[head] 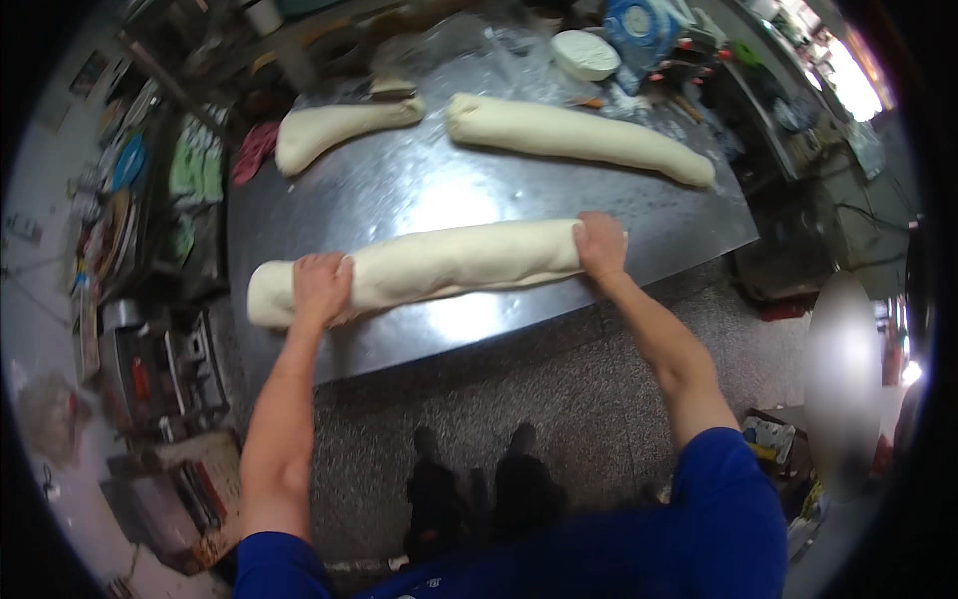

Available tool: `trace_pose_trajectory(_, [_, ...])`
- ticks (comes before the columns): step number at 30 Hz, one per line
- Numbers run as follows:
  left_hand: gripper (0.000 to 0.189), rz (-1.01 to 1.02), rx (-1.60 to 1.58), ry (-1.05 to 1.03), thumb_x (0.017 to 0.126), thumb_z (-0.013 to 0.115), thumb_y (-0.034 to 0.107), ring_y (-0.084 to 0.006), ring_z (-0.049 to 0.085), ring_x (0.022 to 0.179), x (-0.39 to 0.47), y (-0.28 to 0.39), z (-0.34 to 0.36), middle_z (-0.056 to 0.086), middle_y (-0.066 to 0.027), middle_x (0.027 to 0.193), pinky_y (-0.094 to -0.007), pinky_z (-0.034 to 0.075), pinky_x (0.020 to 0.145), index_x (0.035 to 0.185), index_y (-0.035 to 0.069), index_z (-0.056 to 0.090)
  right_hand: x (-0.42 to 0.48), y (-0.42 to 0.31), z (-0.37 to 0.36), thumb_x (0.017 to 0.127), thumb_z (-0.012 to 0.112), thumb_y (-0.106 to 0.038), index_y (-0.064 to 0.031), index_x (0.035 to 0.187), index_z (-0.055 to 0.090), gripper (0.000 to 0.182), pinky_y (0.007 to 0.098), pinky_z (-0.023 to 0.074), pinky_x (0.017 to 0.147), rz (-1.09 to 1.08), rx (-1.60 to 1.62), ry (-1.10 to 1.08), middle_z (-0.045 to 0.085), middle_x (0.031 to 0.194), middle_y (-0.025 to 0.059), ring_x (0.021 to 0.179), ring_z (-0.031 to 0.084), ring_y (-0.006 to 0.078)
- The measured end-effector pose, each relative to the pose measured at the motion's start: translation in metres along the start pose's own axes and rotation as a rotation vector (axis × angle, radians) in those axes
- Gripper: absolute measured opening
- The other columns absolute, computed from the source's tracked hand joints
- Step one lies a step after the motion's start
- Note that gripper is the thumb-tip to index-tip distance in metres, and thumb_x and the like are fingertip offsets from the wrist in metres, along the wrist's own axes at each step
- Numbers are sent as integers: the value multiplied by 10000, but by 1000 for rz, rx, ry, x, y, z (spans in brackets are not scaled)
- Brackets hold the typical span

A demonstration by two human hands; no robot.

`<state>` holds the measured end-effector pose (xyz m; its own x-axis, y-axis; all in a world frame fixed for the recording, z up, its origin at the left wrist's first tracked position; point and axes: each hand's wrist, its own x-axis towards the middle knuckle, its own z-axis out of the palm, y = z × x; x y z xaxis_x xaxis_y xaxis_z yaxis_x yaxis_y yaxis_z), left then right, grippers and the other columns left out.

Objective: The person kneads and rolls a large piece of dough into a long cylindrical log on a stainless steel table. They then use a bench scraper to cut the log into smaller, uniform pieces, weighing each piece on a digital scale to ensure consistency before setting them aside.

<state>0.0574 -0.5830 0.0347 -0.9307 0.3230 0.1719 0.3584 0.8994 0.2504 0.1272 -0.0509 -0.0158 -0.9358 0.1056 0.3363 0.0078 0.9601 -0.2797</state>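
A long, thick roll of pale dough (456, 258) lies across the near part of a stainless steel table (352, 202). My left hand (322, 286) grips it near its left end, fingers over the top, with a short stretch of dough sticking out beyond. At the right end, my right hand (601, 243) is wrapped around the roll, and its fingertips are partly hidden. A lengthwise fold shows along the side of the dough facing me. Farther back lie a second long dough roll (576, 138) on the right and a shorter, tapering dough piece (337, 127) on the left.
A pink cloth (256, 152) lies at the table's left edge. Clear plastic sheeting (479, 56), a round white tub (585, 55) and a blue bag (640, 34) crowd the back. A dark-handled scraper (393, 93) touches the shorter dough. Speckled floor (479, 389) lies below the near edge.
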Motion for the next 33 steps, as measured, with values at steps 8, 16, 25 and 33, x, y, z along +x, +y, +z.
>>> trace_pose_trajectory(8, [637, -145, 175, 532, 912, 467, 538, -381, 569, 1251, -51, 35, 52, 664, -182, 1253, -585, 310, 1158, 1212, 16, 674, 6, -129, -1, 930, 618, -368, -15, 1123, 687, 408, 497, 443, 1001, -320, 73, 121, 694, 1095, 141, 1078, 626, 344])
trace_pose_trajectory(16, [289, 20, -129, 602, 937, 496, 285, -349, 616, 927, 47, -27, 57, 662, -143, 920, -493, 460, 903, 926, 54, 668, 95, -153, 60, 1005, 583, -312, -45, 1066, 721, 307, 484, 527, 829, 21, 272, -31, 741, 972, 194, 936, 697, 389])
trace_pose_trajectory(25, [217, 101, -124, 413, 898, 602, 226, -362, 607, 946, 13, -27, 22, 678, -174, 951, -517, 453, 902, 908, 24, 681, 11, -181, 21, 1000, 578, -410, -74, 1268, 665, 438, 539, 414, 1068, -167, -95, -33, 655, 1287, 158, 1224, 587, 377])
trace_pose_trajectory(33, [478, 144, -47, 18, 898, 611, 332, -405, 598, 1152, -77, -83, -61, 645, -228, 1269, -517, 413, 1089, 1215, -22, 666, -64, -170, 2, 993, 497, -443, -57, 1312, 626, 518, 532, 305, 1167, -59, -146, 160, 605, 1343, 174, 1322, 515, 374])
